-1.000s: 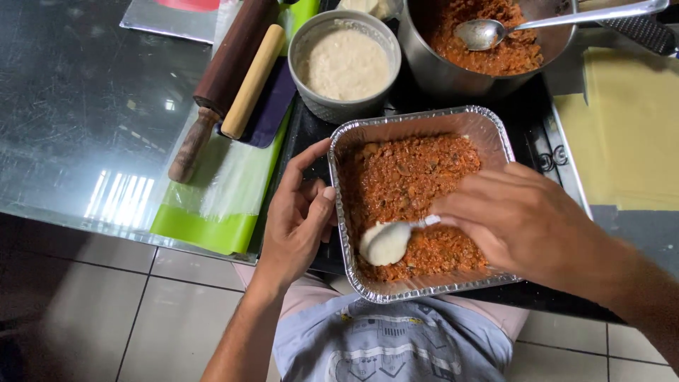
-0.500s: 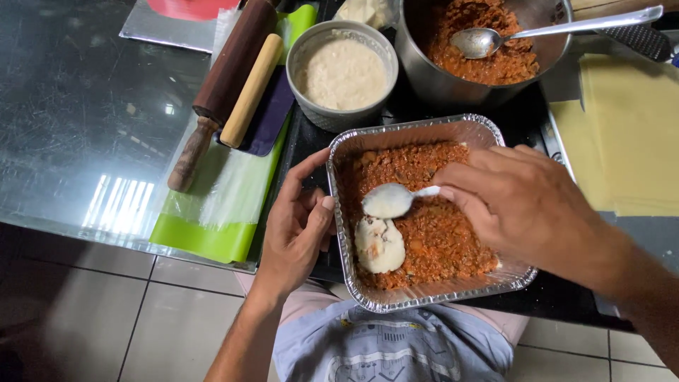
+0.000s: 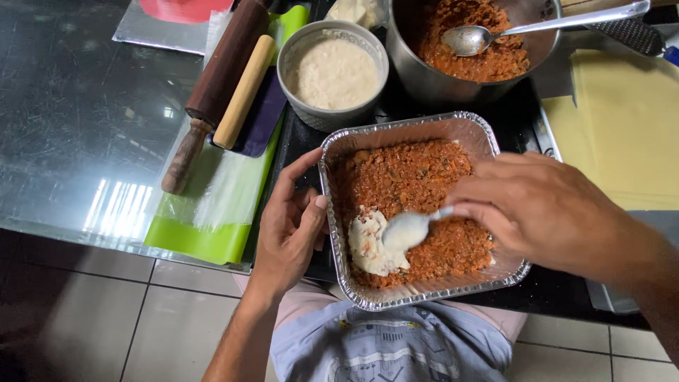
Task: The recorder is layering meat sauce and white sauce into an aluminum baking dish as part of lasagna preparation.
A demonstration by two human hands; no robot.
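Note:
A foil baking tray (image 3: pixel 407 129) filled with red meat sauce (image 3: pixel 410 177) sits on the dark counter edge in front of me. My left hand (image 3: pixel 290 230) grips the tray's left rim, thumb on the foil. My right hand (image 3: pixel 541 205) holds a spoon (image 3: pixel 407 228) coated in white sauce, its bowl pressed against a white dollop (image 3: pixel 368 247) on the near left of the meat sauce.
Behind the tray stand a grey bowl of white sauce (image 3: pixel 332 71) and a metal pot of meat sauce (image 3: pixel 470 42) with a spoon (image 3: pixel 495 34) in it. Two rolling pins (image 3: pixel 226 67) lie on a green mat (image 3: pixel 191 237) at left. Pale pasta sheets (image 3: pixel 626 127) lie at right.
The spoon dropped a dollop of white sauce on the meat sauce, lifted briefly, and now rests against the dollop again. My left hand has stayed on the tray rim.

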